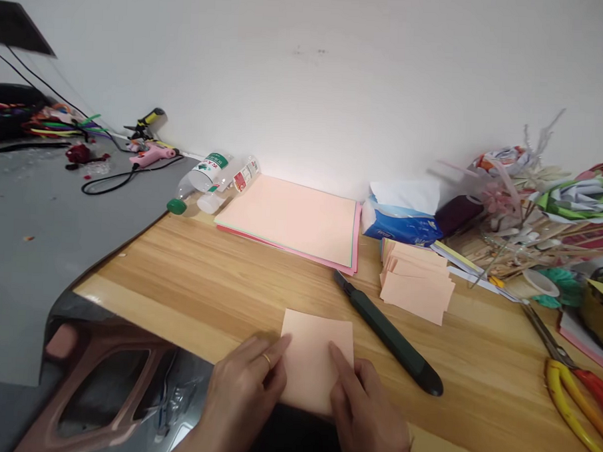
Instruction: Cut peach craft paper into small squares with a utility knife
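Observation:
A small peach paper rectangle (312, 353) lies at the table's front edge, its lower end reaching over that edge. My left hand (242, 386), with a ring on one finger, grips the paper's left side between index finger and thumb. On the right side my right hand (368, 409) has its index fingertip on top of the sheet and the thumb at its edge. Just right of the paper lies a dark green utility knife (391, 340), pointing away and to the left. Behind the knife, a loose pile of similar peach paper pieces (416, 284) is spread out.
A stack of large coloured sheets (292, 219) lies by the wall, beside two plastic bottles (201, 178). A tissue pack (402, 214), paper flowers (580, 198) and yellow-and-orange-handled scissors (569, 391) sit to the right. A pink glue gun (152, 154) rests on the grey surface at left.

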A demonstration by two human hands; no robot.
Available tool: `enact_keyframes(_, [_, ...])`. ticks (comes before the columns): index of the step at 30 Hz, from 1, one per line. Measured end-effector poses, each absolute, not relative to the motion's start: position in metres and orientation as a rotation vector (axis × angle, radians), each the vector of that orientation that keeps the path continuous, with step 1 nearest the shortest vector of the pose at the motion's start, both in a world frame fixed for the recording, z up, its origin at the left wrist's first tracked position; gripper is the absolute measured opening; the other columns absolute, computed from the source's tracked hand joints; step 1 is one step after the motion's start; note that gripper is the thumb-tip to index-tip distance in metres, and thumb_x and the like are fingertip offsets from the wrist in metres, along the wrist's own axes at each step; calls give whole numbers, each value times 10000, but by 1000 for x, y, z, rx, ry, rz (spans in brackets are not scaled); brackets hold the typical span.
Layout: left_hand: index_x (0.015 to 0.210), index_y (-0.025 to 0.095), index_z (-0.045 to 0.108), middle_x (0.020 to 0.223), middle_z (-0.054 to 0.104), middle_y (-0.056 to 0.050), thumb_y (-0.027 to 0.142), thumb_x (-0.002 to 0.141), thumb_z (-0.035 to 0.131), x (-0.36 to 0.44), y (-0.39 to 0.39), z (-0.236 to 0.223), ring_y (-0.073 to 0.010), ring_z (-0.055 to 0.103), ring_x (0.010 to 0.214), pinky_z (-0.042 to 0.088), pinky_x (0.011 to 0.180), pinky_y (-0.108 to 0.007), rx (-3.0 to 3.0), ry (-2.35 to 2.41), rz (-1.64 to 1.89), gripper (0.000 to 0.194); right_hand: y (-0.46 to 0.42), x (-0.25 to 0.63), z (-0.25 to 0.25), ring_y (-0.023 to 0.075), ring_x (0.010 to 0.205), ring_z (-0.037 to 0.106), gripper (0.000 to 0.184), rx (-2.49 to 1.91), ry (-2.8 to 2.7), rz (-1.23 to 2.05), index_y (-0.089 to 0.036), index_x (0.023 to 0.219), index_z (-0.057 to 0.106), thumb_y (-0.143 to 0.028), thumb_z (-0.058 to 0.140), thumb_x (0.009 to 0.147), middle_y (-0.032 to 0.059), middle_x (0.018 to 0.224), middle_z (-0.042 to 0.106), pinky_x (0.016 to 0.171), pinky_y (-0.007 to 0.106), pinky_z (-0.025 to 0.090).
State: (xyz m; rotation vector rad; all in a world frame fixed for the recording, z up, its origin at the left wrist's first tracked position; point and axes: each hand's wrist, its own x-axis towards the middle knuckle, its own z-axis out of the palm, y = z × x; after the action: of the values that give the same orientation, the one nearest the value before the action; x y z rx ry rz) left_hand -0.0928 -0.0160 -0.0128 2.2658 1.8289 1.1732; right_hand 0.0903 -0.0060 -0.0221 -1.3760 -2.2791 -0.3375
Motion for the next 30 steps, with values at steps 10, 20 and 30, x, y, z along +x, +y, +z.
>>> enact_keyframes(10, [1031,116,671,752,706,-58,92,761,376,-89,-12,-9,-186,668,640,542,540,-265,2354,2029,777,400,-6,93,-24,60,467,567,363,-1396,-2301,-264,-144,1117,620,-203,323,917,16,720,605,364,130,397])
enact_keyframes(20, [1170,74,599,857,720,-88,56,680,423,-84,-7,-7,-216,666,671,522,516,-290,2302,2056,471,521,-6,94,-27,58,467,565,355,-1422,-2291,-283,-149,1135,615,-180,348,903,10,718,594,364,136,392])
enact_keyframes(30, [1109,147,637,819,707,-60,103,740,471,-91,-6,3,-210,663,684,515,538,-278,2314,2036,386,407,0,87,-21,101,497,547,362,-1436,-2240,-287,-141,1066,640,-132,345,856,24,664,555,427,171,438])
